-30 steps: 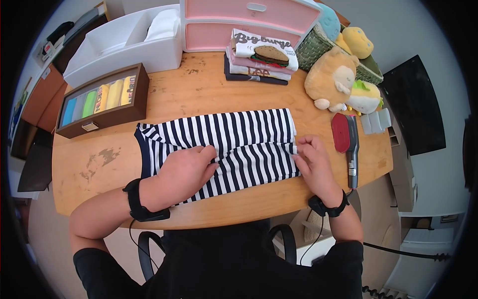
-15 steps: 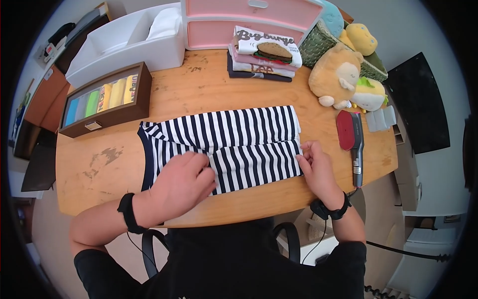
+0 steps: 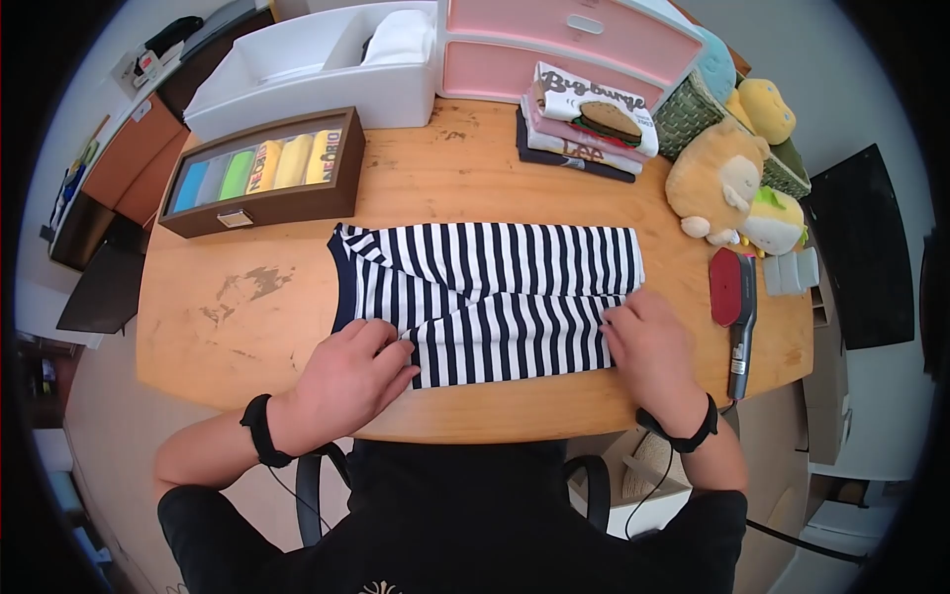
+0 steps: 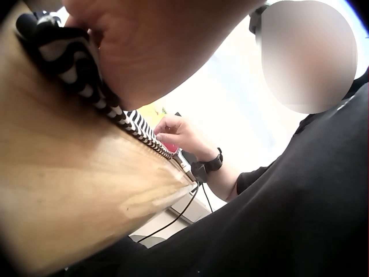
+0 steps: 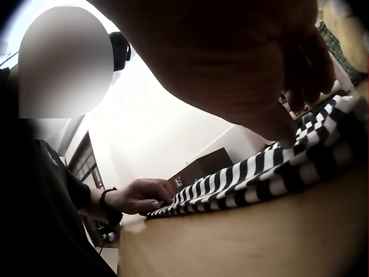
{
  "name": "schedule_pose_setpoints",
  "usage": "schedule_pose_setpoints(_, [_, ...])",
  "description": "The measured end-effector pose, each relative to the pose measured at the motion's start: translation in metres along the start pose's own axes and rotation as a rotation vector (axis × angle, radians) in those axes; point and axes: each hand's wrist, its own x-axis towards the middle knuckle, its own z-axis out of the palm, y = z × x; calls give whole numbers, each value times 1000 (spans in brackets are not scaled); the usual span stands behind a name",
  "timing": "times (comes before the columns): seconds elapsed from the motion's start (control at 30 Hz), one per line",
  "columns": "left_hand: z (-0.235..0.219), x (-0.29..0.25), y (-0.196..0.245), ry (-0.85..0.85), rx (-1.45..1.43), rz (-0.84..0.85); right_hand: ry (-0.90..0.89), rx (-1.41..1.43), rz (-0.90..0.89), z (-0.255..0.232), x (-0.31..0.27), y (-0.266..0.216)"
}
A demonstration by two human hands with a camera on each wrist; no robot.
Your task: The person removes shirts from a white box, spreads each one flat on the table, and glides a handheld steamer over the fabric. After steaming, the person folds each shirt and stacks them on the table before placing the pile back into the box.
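A navy-and-white striped shirt [image 3: 515,327] lies folded lengthwise on the wooden table, its dark neckband [image 3: 343,287] toward the left. My left hand [image 3: 351,371] is at its near edge close to the neckband, curled fingers pinching the cloth. In the left wrist view the striped fabric [image 4: 81,72] bunches up beside that hand. At the opposite end, my right hand [image 3: 653,346] pinches the shirt by the hem. The right wrist view shows the thumb [image 5: 282,130] on the stripes, the other fingers bent beyond it. A diagonal crease crosses the upper layer.
Beyond the shirt sit a brown box [image 3: 341,188] of rolled clothes, a white bin [image 3: 396,104], pink drawers [image 3: 485,69] and a stack of folded T-shirts [image 3: 584,124]. Plush toys [image 3: 708,188] and a red-faced hairbrush [image 3: 734,307] stand to the right.
My left hand has come down from the shirt's middle to its near edge, toward the neckband. The right hand stays at the hem. The head view has shifted, so everything appears further right.
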Motion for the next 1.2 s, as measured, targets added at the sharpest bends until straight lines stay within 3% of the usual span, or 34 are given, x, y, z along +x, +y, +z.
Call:
schedule_pose_setpoints(0.1, [5,-3,-2,26,-31,-45,-111,265,-254,1,36,-23])
schedule_pose_setpoints(0.23, [2,-11,-5,21,-11,-17,-119,241,-390,22,78,-50])
schedule_pose_setpoints(0.4, [-11,-26,-8,3,-39,50,-208,235,-277,39,89,-54])
schedule_pose_setpoints(0.67, [-7,-32,-18,47,60,104,-190,403,-191,39,95,-43])
schedule_pose_setpoints(0.77, [-6,-33,-18,77,16,17,-115,387,-247,47,96,-36])
schedule_pose_setpoints(0.97, [-10,-28,-15,86,-24,-120,-135,355,-137,46,100,-37])
schedule_pose_setpoints(1.2, [-7,-28,-16,70,66,-122,-93,182,-153,49,90,-32])
